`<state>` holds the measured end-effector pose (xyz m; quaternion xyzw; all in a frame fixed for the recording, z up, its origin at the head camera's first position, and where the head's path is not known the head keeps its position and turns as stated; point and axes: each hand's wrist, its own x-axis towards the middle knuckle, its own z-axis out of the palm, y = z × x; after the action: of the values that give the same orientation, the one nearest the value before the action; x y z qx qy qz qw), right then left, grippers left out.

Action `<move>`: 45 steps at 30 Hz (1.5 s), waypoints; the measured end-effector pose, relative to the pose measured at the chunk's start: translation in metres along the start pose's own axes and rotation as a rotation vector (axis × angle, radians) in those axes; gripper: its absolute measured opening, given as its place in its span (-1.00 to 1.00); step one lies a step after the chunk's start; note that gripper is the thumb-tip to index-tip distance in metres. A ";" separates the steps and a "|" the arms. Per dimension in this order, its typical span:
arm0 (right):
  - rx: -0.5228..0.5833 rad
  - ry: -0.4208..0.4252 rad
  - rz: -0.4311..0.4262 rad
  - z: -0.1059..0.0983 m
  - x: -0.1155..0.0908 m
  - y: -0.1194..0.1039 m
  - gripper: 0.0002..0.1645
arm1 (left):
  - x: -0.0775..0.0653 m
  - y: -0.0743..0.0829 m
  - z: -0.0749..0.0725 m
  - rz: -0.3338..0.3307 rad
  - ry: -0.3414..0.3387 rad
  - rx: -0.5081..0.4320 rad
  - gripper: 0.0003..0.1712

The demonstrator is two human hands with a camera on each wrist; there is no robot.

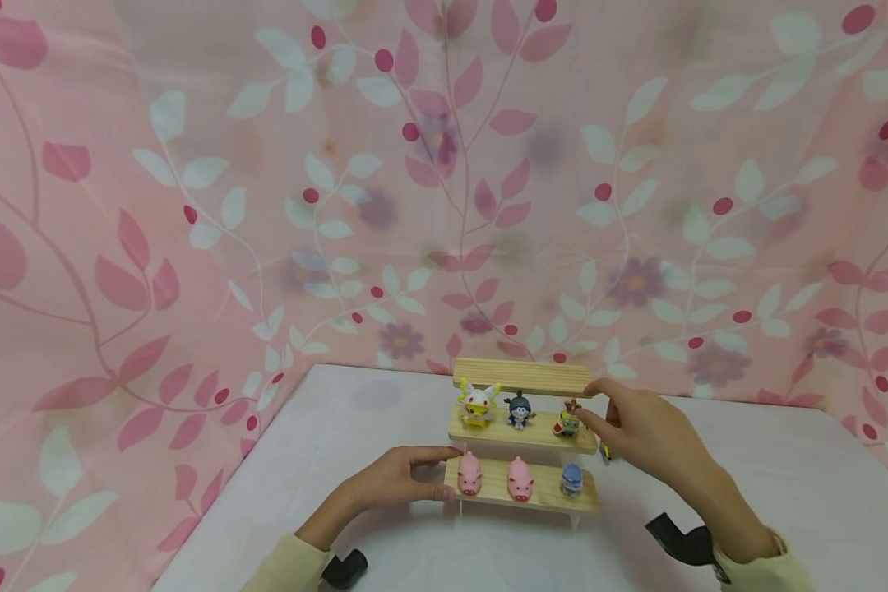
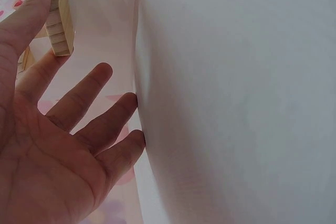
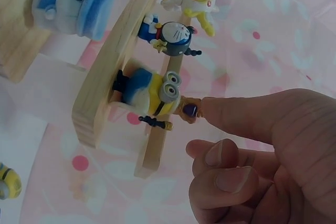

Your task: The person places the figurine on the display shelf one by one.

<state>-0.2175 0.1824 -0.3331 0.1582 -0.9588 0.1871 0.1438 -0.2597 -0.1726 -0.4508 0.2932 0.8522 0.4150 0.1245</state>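
A three-tier wooden display shelf (image 1: 488,433) stands on a white table. My left hand (image 1: 400,478) holds the left end of its lowest tier between thumb and index finger; the other fingers (image 2: 92,95) are spread. On the middle tier, at the right end, is a Minion figurine (image 3: 149,90) with a crown and a small staff. My right hand (image 1: 654,432) touches its crown with the thumb (image 3: 236,116), the other fingers loosely bent. Beside the Minion stand a dark-topped blue figurine (image 1: 519,411) and a yellow-and-white figurine (image 1: 477,406).
Two pink pig figurines (image 1: 520,479) and a blue-hatted figurine (image 1: 571,479) sit on the lowest tier. Another yellow figurine (image 1: 606,451) is on the table right of the shelf, partly hidden by my right hand. A pink floral curtain (image 1: 444,205) hangs behind the table.
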 end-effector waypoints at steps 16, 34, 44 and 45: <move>-0.009 -0.013 0.038 -0.003 -0.014 0.018 -0.59 | 0.001 0.000 0.000 0.003 0.000 0.001 -0.36; -0.003 -0.071 0.107 0.011 -0.023 0.041 -0.63 | 0.001 -0.001 0.001 0.006 0.013 0.020 -0.36; 0.035 -0.128 0.135 0.029 -0.016 0.061 -0.62 | 0.001 -0.002 0.001 0.001 0.011 0.013 -0.35; 0.036 -0.133 0.138 0.031 -0.015 0.063 -0.62 | 0.001 -0.002 0.001 -0.003 0.010 0.009 -0.36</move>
<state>-0.2328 0.2290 -0.3854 0.1064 -0.9713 0.2029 0.0637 -0.2609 -0.1722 -0.4533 0.2906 0.8550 0.4125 0.1195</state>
